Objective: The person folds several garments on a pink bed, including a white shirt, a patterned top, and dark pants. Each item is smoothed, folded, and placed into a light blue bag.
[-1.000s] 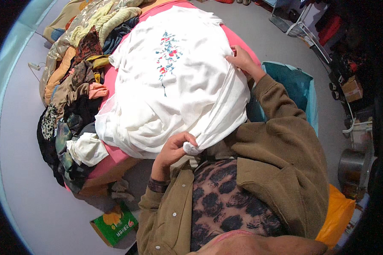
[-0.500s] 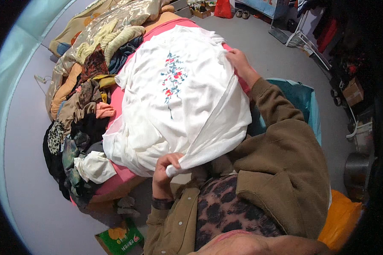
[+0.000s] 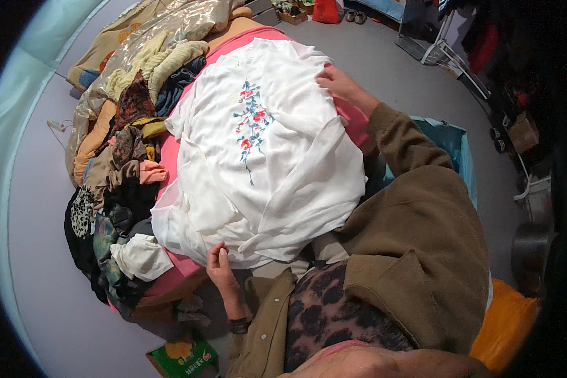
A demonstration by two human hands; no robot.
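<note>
White, flower-patterned garment (image 3: 296, 151): laid out, wrinkled, on the pink-covered surface (image 3: 353, 121), right of the clothes pile (image 3: 121, 164). Left hand (image 3: 220, 269): at the near hem, fingers loosely bent, unclenched. Right hand (image 3: 343, 85): at the garment's right edge; whether its fingers pinch cloth cannot be determined.

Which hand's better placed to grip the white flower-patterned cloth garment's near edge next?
Probably left: the left hand is beside that edge of the garment; the right hand is farther away.
</note>
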